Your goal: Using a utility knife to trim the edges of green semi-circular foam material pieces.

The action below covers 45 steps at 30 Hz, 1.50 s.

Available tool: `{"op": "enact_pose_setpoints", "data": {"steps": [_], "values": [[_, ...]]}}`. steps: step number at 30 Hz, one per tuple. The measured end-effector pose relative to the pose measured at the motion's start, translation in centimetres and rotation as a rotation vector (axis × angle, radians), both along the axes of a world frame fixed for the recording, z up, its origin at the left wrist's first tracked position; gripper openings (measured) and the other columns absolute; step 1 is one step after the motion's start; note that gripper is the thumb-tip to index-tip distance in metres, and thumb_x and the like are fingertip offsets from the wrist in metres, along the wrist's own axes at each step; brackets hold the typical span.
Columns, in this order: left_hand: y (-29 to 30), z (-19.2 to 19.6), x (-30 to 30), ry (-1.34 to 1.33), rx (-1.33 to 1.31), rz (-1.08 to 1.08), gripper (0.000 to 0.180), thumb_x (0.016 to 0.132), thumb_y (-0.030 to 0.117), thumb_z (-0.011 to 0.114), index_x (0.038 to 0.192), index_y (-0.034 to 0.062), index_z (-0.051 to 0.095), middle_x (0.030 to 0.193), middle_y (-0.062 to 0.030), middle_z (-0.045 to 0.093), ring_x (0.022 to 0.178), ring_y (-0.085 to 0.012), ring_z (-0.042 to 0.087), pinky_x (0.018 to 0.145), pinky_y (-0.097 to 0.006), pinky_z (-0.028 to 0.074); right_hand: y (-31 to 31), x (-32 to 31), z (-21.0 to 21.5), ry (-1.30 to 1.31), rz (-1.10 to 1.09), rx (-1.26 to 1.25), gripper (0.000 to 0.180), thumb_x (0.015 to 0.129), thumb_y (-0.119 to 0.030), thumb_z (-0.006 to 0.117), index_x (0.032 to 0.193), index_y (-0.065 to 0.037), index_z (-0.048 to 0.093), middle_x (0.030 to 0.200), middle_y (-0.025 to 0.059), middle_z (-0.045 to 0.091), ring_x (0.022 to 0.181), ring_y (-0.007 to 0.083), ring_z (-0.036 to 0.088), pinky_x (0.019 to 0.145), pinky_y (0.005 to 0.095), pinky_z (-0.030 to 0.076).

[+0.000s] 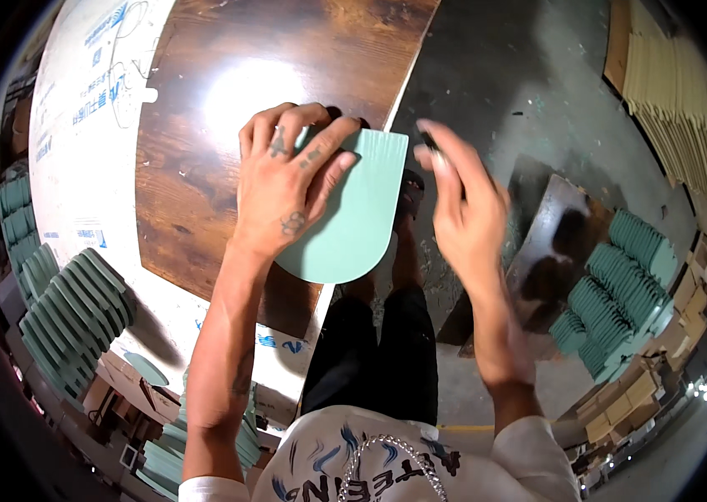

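My left hand [286, 180] is curled over the left part of a pale green panel [357, 209], its thumb and forefinger lying on the top face. The panel has a straight far edge and a rounded near end, and it juts past the right edge of the brown wood-grain board [190, 184]. Just right of the panel, apart from it, is my right hand [466, 201]. Its thumb and fingertips are drawn together around a small dark thing that I cannot make out.
A white printed sheet [77, 176] lies under the board. Green panels are stacked at left [77, 322] and at right [621, 289], the right ones beside a brown board [566, 226] on the floor. Tan sheets [679, 109] stand at far right, above cardboard pieces [625, 406].
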<state>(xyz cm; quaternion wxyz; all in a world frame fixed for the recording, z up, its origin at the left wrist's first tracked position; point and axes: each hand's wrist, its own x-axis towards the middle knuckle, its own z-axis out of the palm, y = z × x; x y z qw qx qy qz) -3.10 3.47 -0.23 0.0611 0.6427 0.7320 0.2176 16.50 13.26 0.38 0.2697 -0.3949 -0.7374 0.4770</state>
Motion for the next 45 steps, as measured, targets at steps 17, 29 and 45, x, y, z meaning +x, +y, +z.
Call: {"op": "enact_pose_setpoints", "data": {"steps": [17, 29, 45], "values": [[0.1, -0.5, -0.3, 0.057, 0.044, 0.015, 0.028, 0.095, 0.031, 0.069, 0.121, 0.022, 0.071, 0.117, -0.0063, 0.061, 0.113, -0.032, 0.054, 0.102, -0.049, 0.039, -0.7, -2.0, -2.8, 0.049, -0.061, 0.201, 0.037, 0.091, 0.008, 0.061, 0.122, -0.008, 0.071, 0.093, 0.0111, 0.069, 0.082, 0.0283, 0.067, 0.073, 0.0374, 0.053], [0.1, -1.1, -0.6, 0.106, 0.071, 0.031, 0.029, 0.096, 0.036, 0.069, 0.121, 0.0226, 0.071, 0.118, -0.0057, 0.062, 0.112, -0.0303, 0.055, 0.099, -0.046, 0.041, -3.3, 1.3, -3.5, -0.033, 0.064, 0.43, 0.057, 0.081, 0.007, 0.068, 0.13, -0.021, 0.071, 0.095, 0.007, 0.063, 0.084, 0.0228, 0.062, 0.074, 0.0375, 0.049], [-1.2, -1.4, 0.5, 0.236, -0.158, 0.35, 0.034, 0.106, 0.031, 0.053, 0.136, 0.0204, 0.063, 0.119, -0.0185, 0.057, 0.106, -0.0308, 0.054, 0.09, -0.048, 0.049, -3.0, 0.8, -3.2, 0.183, -0.023, 0.043, 0.037, 0.095, 0.008, 0.055, 0.128, -0.005, 0.068, 0.109, 0.0166, 0.075, 0.091, 0.0285, 0.075, 0.077, 0.0372, 0.06]]}}
